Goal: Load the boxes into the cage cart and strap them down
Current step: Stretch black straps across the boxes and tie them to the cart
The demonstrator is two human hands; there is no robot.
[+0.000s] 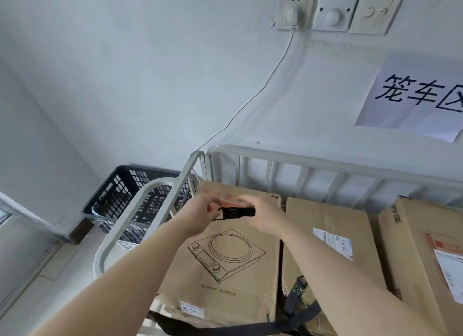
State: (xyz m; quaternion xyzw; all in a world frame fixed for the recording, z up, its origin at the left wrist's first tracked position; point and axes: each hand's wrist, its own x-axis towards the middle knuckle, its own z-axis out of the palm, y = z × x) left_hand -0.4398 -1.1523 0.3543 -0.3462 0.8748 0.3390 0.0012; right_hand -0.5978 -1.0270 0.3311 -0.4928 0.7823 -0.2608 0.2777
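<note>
Strapping looks like the step in hand: load already sits in the cage cart [325, 160], three across. Left box [225, 273], w/ a cooker line drawing on top, lies along the cart's left rail [191, 167]; middle box [325, 220] and right box [421, 225] sit beside it, tops roughly level.

Both hands meet above the far end of the left box. Left hand [200, 215] pinches one side of a short black strap end [234, 213] w/ an X-stitch; right hand [265, 218] curls its fingers round the other side. Both grasp the webbing, neither is loose.

A long black strap [225, 328] runs across the near edge of the left box at the bottom of the view. A second strap length [293, 303] w/ a stitched patch rises from the gap btwn left and middle box. Can't tell if these are one strap or several.

To do it well, my read:
- Find the buckle or hook first; none is visible.
- Lay the webbing flat, no twist, before tensioning.
- Route it over box tops, not across a corner flap; cardboard will likely crush under a hard pull.
- Anchor to a cart rail, not the black crate [120, 198] standing outside the cart by the wall.
- Pull evenly w/ both hands and check the gap btwn boxes closes, so nothing shifts in transit.
</note>
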